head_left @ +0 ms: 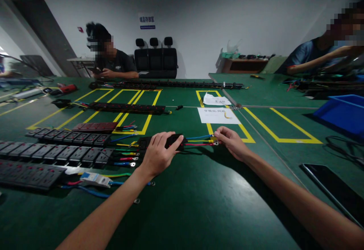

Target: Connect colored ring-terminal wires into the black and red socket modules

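Your left hand (159,150) holds a black rectangular plastic socket block (143,143) on the green surface (193,208), partly covering the block. Your right hand (232,141), its grip narrow, seems to pinch the end of the block's thin blue insulated wire (199,138). A blue plastic bin (341,118) is cut off at the right edge; you can't make out its contents.

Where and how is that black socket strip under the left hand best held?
Likely from above, gripped across its narrow middle: the socket strip looks long and low, and its wires leave the end nearest the right hand.
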The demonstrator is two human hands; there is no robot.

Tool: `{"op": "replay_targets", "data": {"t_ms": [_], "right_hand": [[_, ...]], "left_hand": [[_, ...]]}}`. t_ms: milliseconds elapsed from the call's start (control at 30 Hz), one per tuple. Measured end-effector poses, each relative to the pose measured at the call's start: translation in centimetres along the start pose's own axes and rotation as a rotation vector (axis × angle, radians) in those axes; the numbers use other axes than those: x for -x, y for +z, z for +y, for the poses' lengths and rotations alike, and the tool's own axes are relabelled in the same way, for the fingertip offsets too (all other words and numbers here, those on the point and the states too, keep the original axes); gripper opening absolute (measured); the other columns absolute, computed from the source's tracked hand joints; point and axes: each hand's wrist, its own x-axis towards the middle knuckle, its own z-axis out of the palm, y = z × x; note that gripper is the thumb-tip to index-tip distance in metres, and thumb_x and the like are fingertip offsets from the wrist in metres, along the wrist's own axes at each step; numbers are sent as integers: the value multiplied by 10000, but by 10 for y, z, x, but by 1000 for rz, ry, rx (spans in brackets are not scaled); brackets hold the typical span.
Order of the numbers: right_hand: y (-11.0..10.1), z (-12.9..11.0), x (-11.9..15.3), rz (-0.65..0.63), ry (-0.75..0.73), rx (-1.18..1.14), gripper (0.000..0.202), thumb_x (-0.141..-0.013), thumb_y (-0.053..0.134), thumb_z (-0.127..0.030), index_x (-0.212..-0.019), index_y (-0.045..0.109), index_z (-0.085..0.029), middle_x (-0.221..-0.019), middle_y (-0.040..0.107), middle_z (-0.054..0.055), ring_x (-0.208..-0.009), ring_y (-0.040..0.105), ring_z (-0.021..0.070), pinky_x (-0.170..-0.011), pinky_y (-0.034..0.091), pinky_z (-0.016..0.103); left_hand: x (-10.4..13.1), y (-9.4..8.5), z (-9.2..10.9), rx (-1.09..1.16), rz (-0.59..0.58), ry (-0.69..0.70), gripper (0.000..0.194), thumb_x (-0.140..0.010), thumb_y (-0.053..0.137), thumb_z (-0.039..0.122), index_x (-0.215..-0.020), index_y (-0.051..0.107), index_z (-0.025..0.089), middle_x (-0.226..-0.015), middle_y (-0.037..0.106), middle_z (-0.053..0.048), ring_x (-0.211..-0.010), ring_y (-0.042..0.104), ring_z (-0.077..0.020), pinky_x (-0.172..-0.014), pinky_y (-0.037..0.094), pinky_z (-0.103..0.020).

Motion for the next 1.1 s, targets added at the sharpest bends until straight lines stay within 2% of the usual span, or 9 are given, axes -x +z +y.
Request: {"op": "replay_targets", "data": {"t_ms": [67,167,300,467,633,767,900,1100], "right_hand": [[0,3,-1,66,-5,4,479,-746,791,-615,-722,537,-209,-643,470,-50,-573,422,109,-526,331,238],[1,3,-1,24,-24,114,494,-793,718,-651,-673,527,-211,-598,439,-50,-549,393,113,-513,295,253],[6,-1,4,-45,-108,391,454,-865,630,-626,-729,649,-193,-644,556,-10,-602,479,144,-557,342,276],[12,-5,7,-5,-195,617,419,-906,602,-560,-760,714,-184,-706,661,40,-633,563,175,-574,383,296],[15,-3,12,-46,-334,695,372,-918,646,-514,-740,714,-194,-695,627,26,-593,540,151,-560,369,284],[17,2,14,-24,-418,755,315,-931,656,-450,-750,684,-193,-713,593,16,-604,523,141,-559,351,274],[22,0,17,-2,-429,776,312,-940,640,-414,-716,619,-197,-693,561,2,-596,501,136,-559,334,270],[43,-11,25,123,-402,737,347,-939,631,-445,-702,528,-213,-670,528,-11,-598,477,140,-574,324,278]], "left_hand": [[0,1,-1,-37,15,-18,499,-968,617,212,-1461,545,208,-1303,592,-187,-1197,560,-335,-975,501,-523],[-1,0,-3,-74,12,-29,483,-958,634,210,-1436,568,205,-1294,605,-187,-1182,574,-338,-960,505,-529],[-2,-1,-3,-80,-18,-21,477,-962,630,216,-1435,567,203,-1293,607,-192,-1177,575,-339,-941,513,-526],[-3,-1,-2,-71,-45,10,478,-960,630,215,-1434,571,194,-1286,601,-195,-1159,577,-346,-932,515,-525],[-2,0,-2,-76,-98,-5,506,-943,654,209,-1440,564,202,-1290,598,-192,-1172,575,-351,-940,518,-532],[-1,2,-4,-76,-127,-16,526,-939,639,164,-1454,548,225,-1309,594,-179,-1199,570,-341,-972,509,-543],[0,6,-6,-12,-137,-17,536,-922,651,136,-1445,562,210,-1317,596,-192,-1218,565,-343,-994,495,-547],[0,9,-8,45,-159,-56,543,-905,688,165,-1432,574,234,-1312,607,-168,-1214,569,-332,-996,493,-538]]}}
